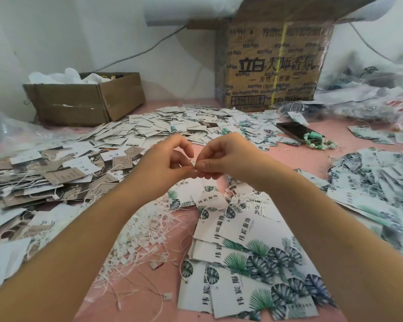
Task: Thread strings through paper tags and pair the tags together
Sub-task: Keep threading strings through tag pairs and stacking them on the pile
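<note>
While amid tags (254, 231) (tight), left hand (165, 160), right hand (222, 156) on string (193, 162).

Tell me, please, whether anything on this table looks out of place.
A dark phone and a green bead bracelet lie among the leaf-print tags at the far right; neither is tagging material.

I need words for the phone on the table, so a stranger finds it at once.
Start at the tall printed cardboard box at the back of the pink table. In front of its right corner a phone lies flat among white tags. It is the only dark glossy slab there, with green beads at one end.
</note>
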A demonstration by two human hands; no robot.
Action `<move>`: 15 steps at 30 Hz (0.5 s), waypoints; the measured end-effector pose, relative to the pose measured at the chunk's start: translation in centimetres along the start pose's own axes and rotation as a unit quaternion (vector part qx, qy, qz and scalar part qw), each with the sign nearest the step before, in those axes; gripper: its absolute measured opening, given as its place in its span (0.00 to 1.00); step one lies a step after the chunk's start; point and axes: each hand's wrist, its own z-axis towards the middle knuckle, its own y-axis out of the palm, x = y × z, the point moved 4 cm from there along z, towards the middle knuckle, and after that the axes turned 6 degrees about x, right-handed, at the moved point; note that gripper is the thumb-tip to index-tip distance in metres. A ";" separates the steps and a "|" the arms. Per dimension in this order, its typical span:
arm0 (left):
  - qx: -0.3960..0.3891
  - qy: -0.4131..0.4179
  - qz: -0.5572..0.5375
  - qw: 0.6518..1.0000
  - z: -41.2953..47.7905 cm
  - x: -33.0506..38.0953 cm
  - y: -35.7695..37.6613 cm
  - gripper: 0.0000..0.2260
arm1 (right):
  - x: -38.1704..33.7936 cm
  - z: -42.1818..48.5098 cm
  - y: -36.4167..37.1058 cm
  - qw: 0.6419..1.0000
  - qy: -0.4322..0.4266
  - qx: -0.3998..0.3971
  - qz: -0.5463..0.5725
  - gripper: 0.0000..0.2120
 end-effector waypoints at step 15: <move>-0.026 -0.013 0.061 0.998 0.1 -0.9 0.2 0.05 | -0.1 -0.1 -3.9 0.980 0.060 0.149 -0.114 0.10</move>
